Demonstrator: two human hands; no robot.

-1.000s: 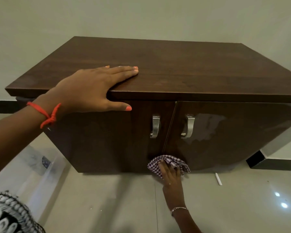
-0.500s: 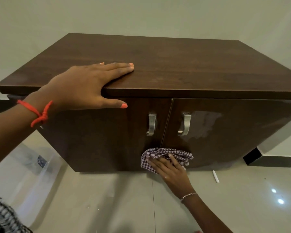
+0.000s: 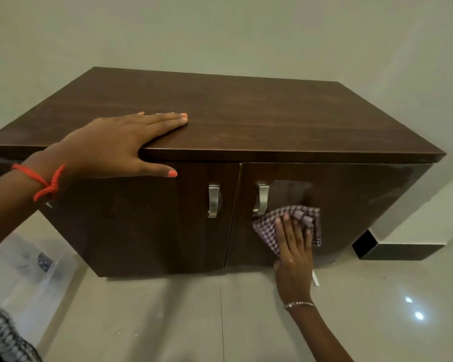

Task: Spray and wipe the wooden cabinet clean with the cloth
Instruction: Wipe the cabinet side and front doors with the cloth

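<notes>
Cloth (image 3: 270, 228) under flat right-hand fingers (image 3: 293, 231), against cabinet door (image 3: 351, 205)

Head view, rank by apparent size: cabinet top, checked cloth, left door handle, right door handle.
1. cabinet top
2. checked cloth, though part of it is hidden under the right hand
3. left door handle and right door handle: these look alike, so they are not ranked against each other.

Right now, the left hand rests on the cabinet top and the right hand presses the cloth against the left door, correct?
Wrong door: the head view shows the right hand pressing the cloth against the right door. The left hand does rest on the cabinet top.
</notes>
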